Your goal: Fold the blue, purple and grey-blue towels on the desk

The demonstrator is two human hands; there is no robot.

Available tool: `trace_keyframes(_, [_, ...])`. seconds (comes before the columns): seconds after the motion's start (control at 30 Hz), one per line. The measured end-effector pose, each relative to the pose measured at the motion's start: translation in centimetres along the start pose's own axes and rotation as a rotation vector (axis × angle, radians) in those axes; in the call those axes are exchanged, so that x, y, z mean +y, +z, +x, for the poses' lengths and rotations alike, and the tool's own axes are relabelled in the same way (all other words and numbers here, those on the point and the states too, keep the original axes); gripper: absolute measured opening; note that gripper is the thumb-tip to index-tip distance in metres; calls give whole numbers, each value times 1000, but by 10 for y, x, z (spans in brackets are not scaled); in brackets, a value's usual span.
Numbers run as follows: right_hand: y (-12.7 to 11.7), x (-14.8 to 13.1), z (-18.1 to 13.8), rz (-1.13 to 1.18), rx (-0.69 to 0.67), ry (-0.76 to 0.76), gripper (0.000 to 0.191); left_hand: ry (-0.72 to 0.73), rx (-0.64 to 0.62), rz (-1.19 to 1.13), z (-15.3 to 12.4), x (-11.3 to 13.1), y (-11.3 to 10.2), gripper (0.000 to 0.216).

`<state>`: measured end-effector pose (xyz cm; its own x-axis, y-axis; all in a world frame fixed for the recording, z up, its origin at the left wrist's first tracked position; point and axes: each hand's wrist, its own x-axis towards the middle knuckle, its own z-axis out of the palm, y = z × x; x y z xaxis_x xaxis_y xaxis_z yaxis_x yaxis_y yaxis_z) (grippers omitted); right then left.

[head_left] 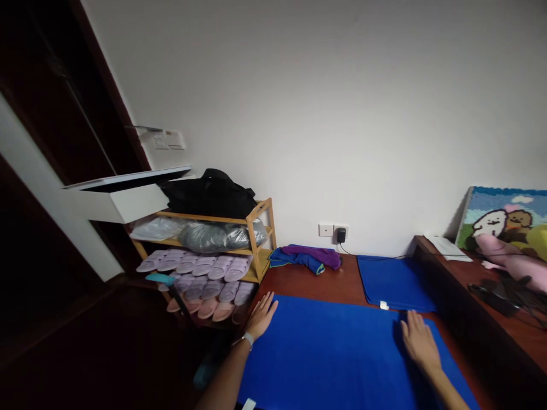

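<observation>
A blue cloth (333, 353) lies spread flat on the reddish-brown wooden surface (342, 282) in front of me. My left hand (261, 316) rests at its far left corner, fingers stretched out, with a watch on the wrist. Near the far right corner, my right hand (421, 340) lies over the cloth with its fingers extended and nothing in it. A folded blue cloth (395, 282) with a white tag sits just beyond the right hand. Farther back by the wall are crumpled blue and purple cloths (305, 257).
Left of the surface stands a wooden rack (255, 242) with slippers (205, 267), a black bag (209, 193) and a white box (128, 199). A plug with a cord (341, 234) is on the wall. On a raised ledge at right are a pink plush toy (508, 259) and a picture (508, 210).
</observation>
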<state>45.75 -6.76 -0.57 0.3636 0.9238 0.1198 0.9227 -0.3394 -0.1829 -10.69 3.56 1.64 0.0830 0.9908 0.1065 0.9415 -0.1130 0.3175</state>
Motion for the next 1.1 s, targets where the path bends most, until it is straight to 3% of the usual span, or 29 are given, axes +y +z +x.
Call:
trace_keyframes(0.13, [-19, -130, -60, 152, -12, -289, 74, 116, 63, 7, -32, 0, -7, 58])
trace_keyframes(0.23, [-20, -238, -110, 287, -155, -469, 71, 279, 99, 43, -72, 3, 2, 55])
trace_keyframes(0.3, [-15, -296, -136, 361, -248, -568, 68, 314, 72, 78, -94, 4, 9, 56])
trace_keyframes(0.4, [-3, -344, -161, 390, -332, -615, 66, 302, 24, 121, -109, 5, 16, 56])
trace_keyframes(0.47, [2, -342, -166, 377, -341, -604, 65, 298, 21, 130, -110, 5, 16, 56])
trace_keyframes(0.53, [1, -315, -164, 346, -334, -578, 66, 301, 39, 122, -108, 5, 15, 56])
trace_keyframes(0.6, [-2, -266, -156, 290, -315, -518, 70, 306, 63, 105, -106, 5, 15, 55])
trace_keyframes(0.77, [0, -92, -136, 121, -176, -281, 76, 301, 116, 67, -104, 4, 17, 52])
trace_keyframes(0.93, [28, 80, -129, 23, -25, -149, 78, 295, 121, 38, -102, 8, 12, 51])
trace_keyframes(1.03, [43, 144, -128, -8, 37, -243, 71, 258, 151, 7, -102, 10, 6, 50])
trace_keyframes(1.1, [50, 165, -127, -10, 73, -258, 69, 213, 186, -18, -102, 7, 4, 49])
